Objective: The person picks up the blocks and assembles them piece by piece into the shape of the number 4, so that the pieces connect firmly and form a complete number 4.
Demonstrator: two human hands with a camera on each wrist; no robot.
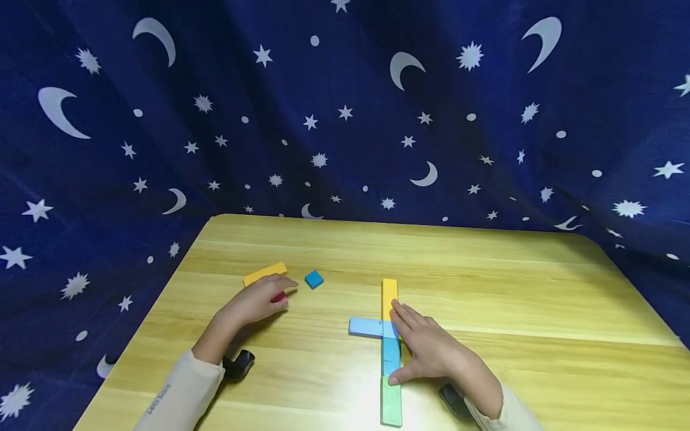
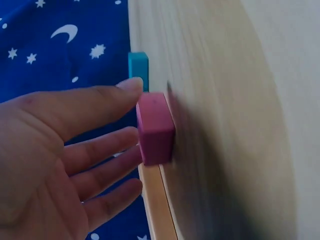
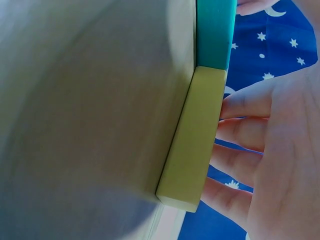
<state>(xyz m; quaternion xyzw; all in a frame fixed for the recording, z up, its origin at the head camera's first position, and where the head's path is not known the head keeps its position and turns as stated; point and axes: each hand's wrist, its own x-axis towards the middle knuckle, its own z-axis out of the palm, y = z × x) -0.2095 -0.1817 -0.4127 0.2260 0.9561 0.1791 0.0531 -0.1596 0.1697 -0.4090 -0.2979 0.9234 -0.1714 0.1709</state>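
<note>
At the table's left, my left hand (image 1: 260,299) reaches over a pink block (image 2: 156,129), its thumb tip at the block's edge and its other fingers extended loosely. Beyond lie an orange-yellow block (image 1: 265,273) and a small blue block (image 1: 314,279). Flat blocks form a cross: a yellow-orange one (image 1: 389,298) at the top, a light blue one (image 1: 365,327) to the left, a blue one (image 1: 390,356) and a green one (image 1: 391,402) below. My right hand (image 1: 431,350) spreads over the cross's right side, fingers straight, mostly covering a yellow block (image 3: 192,140).
The pale wooden table (image 1: 539,287) has rounded far corners. A dark blue curtain (image 1: 345,78) with moons and stars hangs behind it and along its left side. Black wrist devices (image 1: 239,364) sit under both forearms, close to the tabletop.
</note>
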